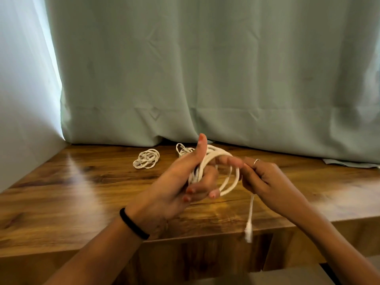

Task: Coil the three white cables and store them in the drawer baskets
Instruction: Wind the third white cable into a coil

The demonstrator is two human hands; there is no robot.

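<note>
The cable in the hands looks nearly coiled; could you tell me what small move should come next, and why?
Probably wrap the dangling end once more round the coil. The left hand holds the loops, the right hand pinches the cable, and only a short tail with its plug hangs loose.

text: none readable | labels: none | brands: none | numbers: none

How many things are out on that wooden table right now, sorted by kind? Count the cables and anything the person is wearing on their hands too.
White cables: 3, namely the coil held in the left hand and fed by the right hand, a coiled cable lying on the table, and another cable behind the hand.
Black wrist bands: 1
Finger rings: 1
Total: 5
</note>
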